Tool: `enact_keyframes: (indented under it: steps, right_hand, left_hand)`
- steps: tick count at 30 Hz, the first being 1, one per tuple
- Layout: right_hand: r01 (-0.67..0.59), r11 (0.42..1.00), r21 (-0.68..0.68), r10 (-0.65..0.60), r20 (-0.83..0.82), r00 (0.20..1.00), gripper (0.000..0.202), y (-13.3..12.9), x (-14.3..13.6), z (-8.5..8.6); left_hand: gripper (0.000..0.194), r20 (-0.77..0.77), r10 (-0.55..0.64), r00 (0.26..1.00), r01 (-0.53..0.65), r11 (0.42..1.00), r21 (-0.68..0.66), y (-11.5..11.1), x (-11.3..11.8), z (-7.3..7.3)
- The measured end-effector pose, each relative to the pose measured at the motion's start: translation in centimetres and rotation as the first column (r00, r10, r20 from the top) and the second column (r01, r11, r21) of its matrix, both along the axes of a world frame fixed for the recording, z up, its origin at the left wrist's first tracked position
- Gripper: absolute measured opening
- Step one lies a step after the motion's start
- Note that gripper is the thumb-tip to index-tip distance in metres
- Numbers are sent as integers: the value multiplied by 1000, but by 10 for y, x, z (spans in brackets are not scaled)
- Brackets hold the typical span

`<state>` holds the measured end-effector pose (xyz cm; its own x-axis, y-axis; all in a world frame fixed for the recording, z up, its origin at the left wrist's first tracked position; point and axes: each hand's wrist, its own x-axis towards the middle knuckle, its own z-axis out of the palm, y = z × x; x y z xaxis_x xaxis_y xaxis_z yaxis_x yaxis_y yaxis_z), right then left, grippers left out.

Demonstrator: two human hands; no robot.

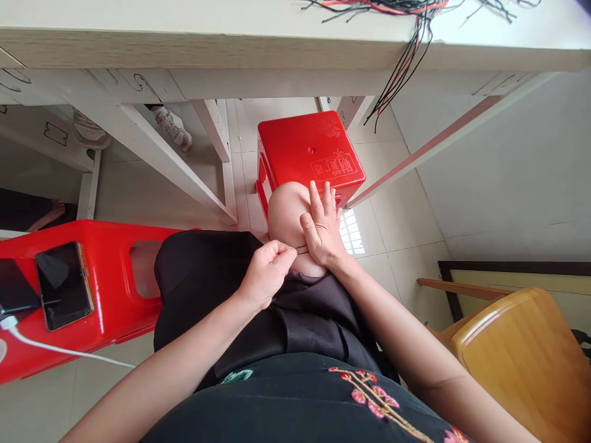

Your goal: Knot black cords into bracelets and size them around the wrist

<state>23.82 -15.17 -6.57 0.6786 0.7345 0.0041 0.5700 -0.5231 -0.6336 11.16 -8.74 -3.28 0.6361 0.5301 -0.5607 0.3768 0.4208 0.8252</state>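
Two thin dark strands [301,249], like cord or wire, run across the bare knee [287,212]. My left hand [268,271] is closed in a pinch on their left end, thumb against the curled index finger. Flat against the right side of the knee lies my right hand [324,231], fingers stretched and apart. The strands pass under its palm, where their other end is hidden.
A red plastic stool [305,147] stands beyond the knee, below the table edge [207,49]. Black and red wires [406,71] hang over that edge. On the left, another red stool [111,277] bears a phone [63,286]. A wooden chair [526,351] is at right.
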Motion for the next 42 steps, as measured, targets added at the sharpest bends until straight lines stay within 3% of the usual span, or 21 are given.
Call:
enact_keyframes:
  steps: [6,14,23,42]
  right_hand:
    - [-25,1000,-8,26,34,999,68,15,1,7]
    - [-27,1000,-10,27,41,999,69,17,2,8]
    - [-38,999,0,38,78,996,68,35,14,13]
    - [-49,998,-33,55,215,975,62,41,15,17]
  left_hand:
    - [17,-7,62,998,-62,997,-43,7,-2,3]
    - [15,-10,61,998,-62,996,-71,11,0,4]
    - [14,-8,71,997,-71,996,-57,20,6,6]
    - [14,-3,58,998,-58,997,-58,29,10,3]
